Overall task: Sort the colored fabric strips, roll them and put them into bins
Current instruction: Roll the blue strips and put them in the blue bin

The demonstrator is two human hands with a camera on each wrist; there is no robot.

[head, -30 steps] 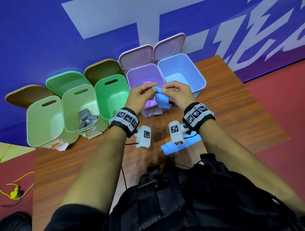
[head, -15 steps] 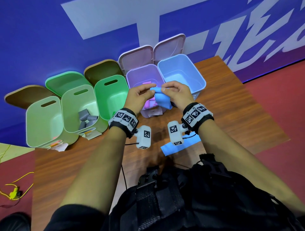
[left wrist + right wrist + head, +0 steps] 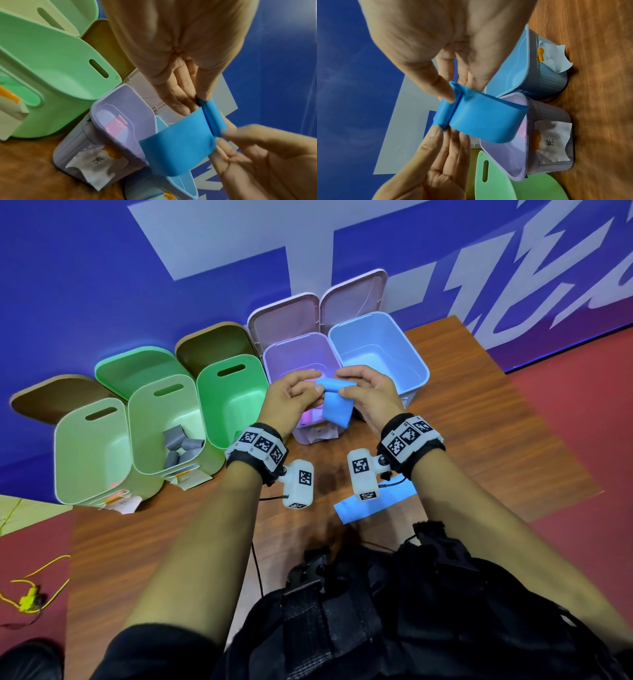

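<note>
While its loose end hangs above the lilac bin (image 3: pixel 294 350), the blue fabric strip (image 3: pixel 337 405) is pinched at its rolled top by the fingers of the left hand (image 3: pixel 291 398) and right hand (image 3: pixel 370 395).

Five bins (image 3: pixel 239 405) stood in a row along the far edge of the tabletop (image 3: pixel 479 440), lids (image 3: pixel 284 313) raised behind them. Rolls (image 3: pixel 178 445) lay in the second bin from the left. A flat strip (image 3: pixel 342 510) lay nearer the front edge, right of centre.

Wooden table (image 3: pixel 479 440) against a blue wall (image 3: pixel 85 285) with pale lettering; red floor (image 3: pixel 582 392) around it.
</note>
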